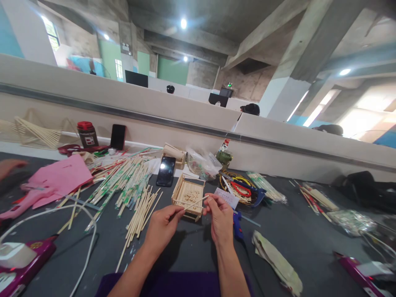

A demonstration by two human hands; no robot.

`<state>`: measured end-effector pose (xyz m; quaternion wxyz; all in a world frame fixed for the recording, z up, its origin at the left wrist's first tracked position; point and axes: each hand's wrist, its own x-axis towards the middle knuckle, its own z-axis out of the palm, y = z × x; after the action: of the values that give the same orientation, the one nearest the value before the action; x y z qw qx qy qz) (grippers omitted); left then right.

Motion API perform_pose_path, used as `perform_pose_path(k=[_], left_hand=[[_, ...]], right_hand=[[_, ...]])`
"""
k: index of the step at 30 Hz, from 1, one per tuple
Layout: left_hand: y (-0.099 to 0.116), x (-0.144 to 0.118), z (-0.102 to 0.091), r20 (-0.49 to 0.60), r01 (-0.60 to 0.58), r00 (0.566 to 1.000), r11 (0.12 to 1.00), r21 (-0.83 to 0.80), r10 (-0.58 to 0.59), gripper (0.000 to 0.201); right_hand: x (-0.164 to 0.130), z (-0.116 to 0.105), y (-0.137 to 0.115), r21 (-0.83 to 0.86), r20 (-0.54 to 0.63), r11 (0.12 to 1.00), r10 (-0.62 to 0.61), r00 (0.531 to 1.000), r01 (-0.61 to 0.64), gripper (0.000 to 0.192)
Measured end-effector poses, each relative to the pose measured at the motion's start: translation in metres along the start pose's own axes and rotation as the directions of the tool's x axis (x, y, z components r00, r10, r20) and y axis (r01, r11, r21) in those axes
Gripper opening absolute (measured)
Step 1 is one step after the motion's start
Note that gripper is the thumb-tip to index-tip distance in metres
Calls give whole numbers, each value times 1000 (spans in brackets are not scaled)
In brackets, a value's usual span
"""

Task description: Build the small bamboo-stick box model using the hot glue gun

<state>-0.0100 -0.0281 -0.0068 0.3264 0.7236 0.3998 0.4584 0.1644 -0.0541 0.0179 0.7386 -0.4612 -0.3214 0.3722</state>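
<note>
A thin wooden stick [194, 203] spans the gap between my hands. My left hand [163, 227] pinches one end of it, and the fingers of my right hand [220, 214] close on the other end. Just beyond the stick, a small box-like frame built of wooden sticks [188, 185] stands on the dark table, with several short cut pieces [192, 194] lying inside. To the left of my left hand is a loose bundle of bare wooden sticks [140, 214]. A blue glue gun [237, 226] lies beside my right wrist.
Wrapped chopsticks [123, 177] spread to the left, near a pink sheet [62, 181]. A phone [166, 171] leans behind the frame. A basket of tools [241, 187] and a cloth glove [276, 262] lie right. Another person's hand [12, 167] shows at far left. Power strips [27, 264] sit at the sides.
</note>
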Motion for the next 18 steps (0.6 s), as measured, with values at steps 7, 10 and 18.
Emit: perform_pose_path(k=[7, 10, 18], left_hand=[[5, -2, 2, 74, -14, 997, 998, 56, 10, 23], [6, -2, 2, 97, 12, 995, 1000, 19, -14, 24], [12, -1, 5, 264, 305, 936, 911, -279, -232, 34]], right_hand=[[2, 1, 3, -20, -39, 1000, -10, 999, 9, 23], [2, 1, 5, -34, -49, 999, -16, 999, 14, 18], [1, 6, 4, -57, -79, 997, -57, 995, 53, 13]])
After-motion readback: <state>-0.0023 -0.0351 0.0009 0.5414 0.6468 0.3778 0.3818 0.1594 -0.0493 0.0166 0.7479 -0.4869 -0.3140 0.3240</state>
